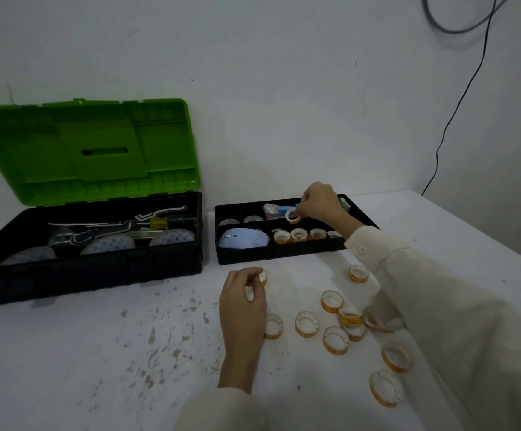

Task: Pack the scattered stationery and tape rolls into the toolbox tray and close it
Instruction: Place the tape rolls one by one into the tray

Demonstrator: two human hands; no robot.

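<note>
A black divided tray (279, 255) sits on the white table, to the right of the toolbox (85, 269). My right hand (320, 202) hovers over the tray's back compartments, pinching a small tape roll (293, 215). Three tape rolls (299, 235) stand in a front compartment, next to a pale blue mouse (243, 238). My left hand (242, 301) rests on the table in front of the tray, fingers closed on another tape roll (263, 276). Several amber tape rolls (335, 340) lie scattered on the table to the right.
The toolbox stands open with its green lid (88, 147) upright against the wall; a screwdriver (172, 221) and discs lie inside. The table's right edge (470, 225) runs diagonally. A black cable (458, 107) hangs down the wall.
</note>
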